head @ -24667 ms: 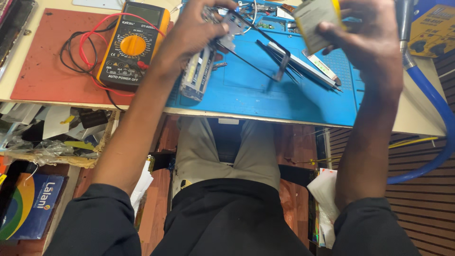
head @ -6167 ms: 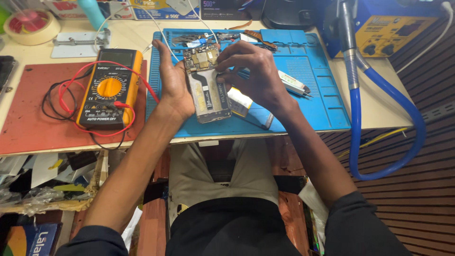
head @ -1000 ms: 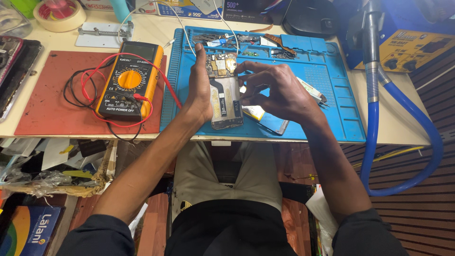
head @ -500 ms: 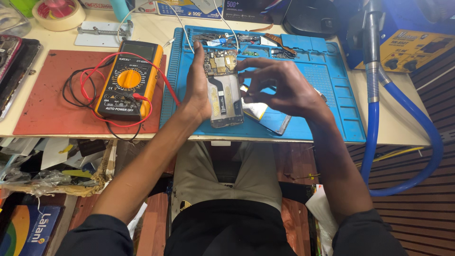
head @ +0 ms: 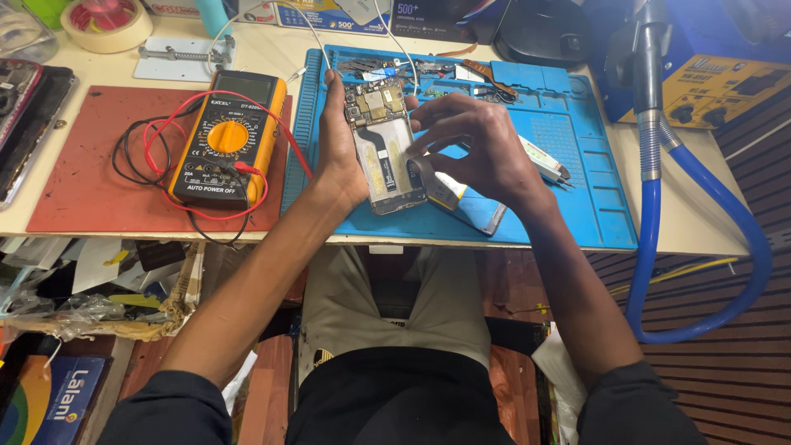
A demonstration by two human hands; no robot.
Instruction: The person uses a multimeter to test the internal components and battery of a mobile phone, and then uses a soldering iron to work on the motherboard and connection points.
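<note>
— So, where is the opened phone [head: 386, 148]?

— On the blue mat [head: 577, 165], near its front edge, back cover off and the circuit board and metal shields showing. It lies lengthwise, top end pointing away from the person.

— And the left hand [head: 339, 140]?

— Flat along the phone's left side, fingers stretched out straight and close together, the palm edge pressed against the frame. It steadies the phone rather than wrapping round it.

— The right hand [head: 486, 152]?

— It comes in from the right, fingers curled and bunched, with the fingertips [head: 418, 147] down on the middle of the phone's inside. Whether they pinch some small part I cannot tell; it is too small to see.

— What lies around?

— A second phone [head: 461, 202] sits under the right wrist, just beside the open one. A yellow multimeter [head: 227, 140] with red and black leads rests on the red mat [head: 74, 181] to the left. Tweezers [head: 544, 161] lie on the blue mat to the right, a roll of tape [head: 105, 18] sits at the far left corner, and a blue hose [head: 709, 239] loops off the bench at the right.
</note>
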